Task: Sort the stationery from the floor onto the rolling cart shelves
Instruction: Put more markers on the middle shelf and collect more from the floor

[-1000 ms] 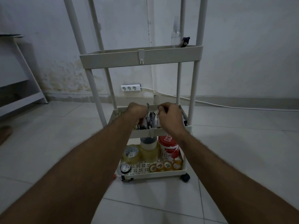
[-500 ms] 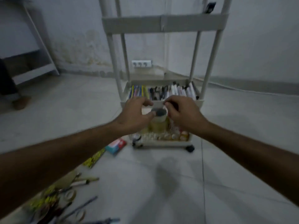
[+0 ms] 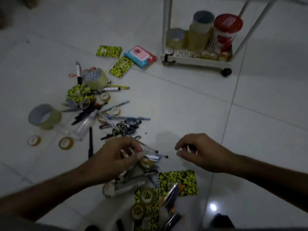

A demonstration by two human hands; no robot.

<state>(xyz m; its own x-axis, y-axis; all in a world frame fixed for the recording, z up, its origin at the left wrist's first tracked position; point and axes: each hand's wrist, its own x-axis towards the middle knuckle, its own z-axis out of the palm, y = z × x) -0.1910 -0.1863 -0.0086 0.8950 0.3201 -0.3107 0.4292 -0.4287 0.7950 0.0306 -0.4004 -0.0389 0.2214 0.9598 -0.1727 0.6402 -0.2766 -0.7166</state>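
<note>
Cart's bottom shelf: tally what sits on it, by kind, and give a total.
On the bottom shelf:
Red-lidded tub: 1
Tall stack of wide tape: 1
Single wide tape roll: 1
Small tape rolls: 4
Small round white-faced thing: 1
Total: 8, counting the stack as one; its rolls cannot be told apart.

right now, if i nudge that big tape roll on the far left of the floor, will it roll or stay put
The tape roll seems to lie tilted, its open core showing, so a nudge would more likely slide or rock it than roll it. The tile floor looks glossy, so it may skid easily. It is a thick, wide roll, so probably stiff and somewhat heavy for its size.
</note>
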